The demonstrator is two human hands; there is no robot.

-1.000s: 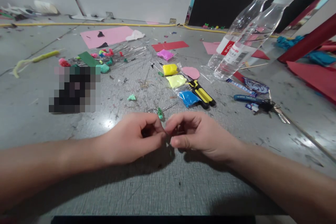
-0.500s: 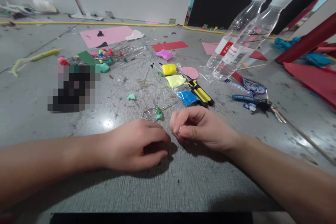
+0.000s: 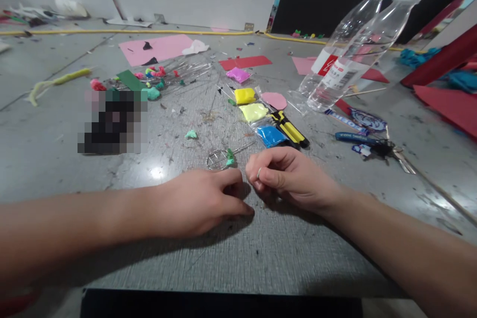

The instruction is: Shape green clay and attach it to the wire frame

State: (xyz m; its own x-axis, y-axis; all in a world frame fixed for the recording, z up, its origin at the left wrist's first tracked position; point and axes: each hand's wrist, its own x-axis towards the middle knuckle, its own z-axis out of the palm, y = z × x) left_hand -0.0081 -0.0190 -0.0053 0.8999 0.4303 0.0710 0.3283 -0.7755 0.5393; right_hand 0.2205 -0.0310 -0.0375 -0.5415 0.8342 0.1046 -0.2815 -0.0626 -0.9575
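Note:
My right hand (image 3: 290,179) is closed in a pinch, its thumb against the curled fingers. A tiny pale piece (image 3: 258,174) shows between thumb and fingertip; its kind is too small to make out. Beside it my left hand (image 3: 203,201) hovers low over or rests on the grey table, thumb stretched out and fingers loosely bent, with a gap between them and nothing visible inside. Just beyond the left hand lies a wire loop with a straight stem (image 3: 216,160), with green clay (image 3: 230,157) on it. A small mint-green clay bit (image 3: 191,134) lies farther off.
Clay packets in blue (image 3: 271,135), yellow (image 3: 245,95) and purple (image 3: 238,75) lie ahead, beside yellow-black pliers (image 3: 290,130). Two clear bottles (image 3: 346,64) stand at right, near keys (image 3: 404,161). Wires with coloured clay (image 3: 186,72) and pink paper (image 3: 167,47) lie at back left.
My left thumb has stretched out to the right and the left hand has shifted slightly toward the right hand. The right hand keeps its pinch. The view has shifted a little.

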